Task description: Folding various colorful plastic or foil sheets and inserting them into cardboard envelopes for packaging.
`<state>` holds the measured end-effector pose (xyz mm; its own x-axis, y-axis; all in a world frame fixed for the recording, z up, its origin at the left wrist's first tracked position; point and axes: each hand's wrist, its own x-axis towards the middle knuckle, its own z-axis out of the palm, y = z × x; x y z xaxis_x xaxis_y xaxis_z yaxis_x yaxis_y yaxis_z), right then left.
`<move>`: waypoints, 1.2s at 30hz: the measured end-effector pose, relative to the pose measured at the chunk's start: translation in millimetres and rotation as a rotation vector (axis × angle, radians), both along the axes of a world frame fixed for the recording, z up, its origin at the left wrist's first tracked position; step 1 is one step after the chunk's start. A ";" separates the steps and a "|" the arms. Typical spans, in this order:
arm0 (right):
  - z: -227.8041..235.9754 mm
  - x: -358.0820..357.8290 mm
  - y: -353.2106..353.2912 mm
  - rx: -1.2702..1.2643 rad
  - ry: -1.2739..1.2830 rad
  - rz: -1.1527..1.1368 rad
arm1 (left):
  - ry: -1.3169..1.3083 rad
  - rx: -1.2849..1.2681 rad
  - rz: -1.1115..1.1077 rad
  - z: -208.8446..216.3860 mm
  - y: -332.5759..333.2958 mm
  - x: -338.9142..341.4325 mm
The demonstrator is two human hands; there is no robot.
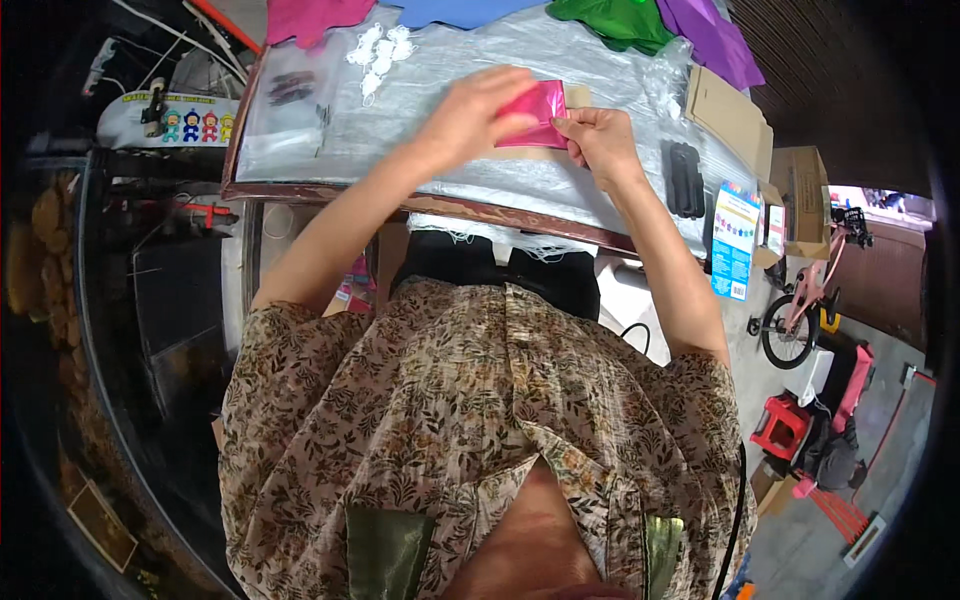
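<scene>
A shiny pink piece of film or foil (545,105) lies over a flat tan cardboard piece (578,96) on the table. My left hand (478,118) rests across the pink piece's left part, its fingers stretched out and its thumb apart. At the right edge of the piece, my right hand (603,143) pinches a corner between thumb and fingers. The underside of the pink piece and part of the cardboard are hidden by my hands.
Plastic sheeting covers the table (400,160). White string bundles (380,55) lie at the far left, beside clear bags (290,100). Pink, blue, green and purple fabrics line the far edge. On the right are flat cardboard (728,115), a black tray (685,178) and a blue-white printed box (735,240).
</scene>
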<state>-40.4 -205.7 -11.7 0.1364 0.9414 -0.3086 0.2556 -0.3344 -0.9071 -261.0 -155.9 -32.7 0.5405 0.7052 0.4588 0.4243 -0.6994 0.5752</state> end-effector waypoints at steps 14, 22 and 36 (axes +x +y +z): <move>18.9 4.0 24.6 -0.047 -0.421 0.234 | 0.338 0.101 0.035 -21.8 -17.2 22.7; 17.5 15.1 19.2 0.179 -0.922 0.392 | 0.360 0.118 0.073 -25.0 -24.0 27.6; -5.5 57.3 14.3 0.640 -0.825 0.794 | 0.359 0.158 -0.017 -18.0 -25.5 18.5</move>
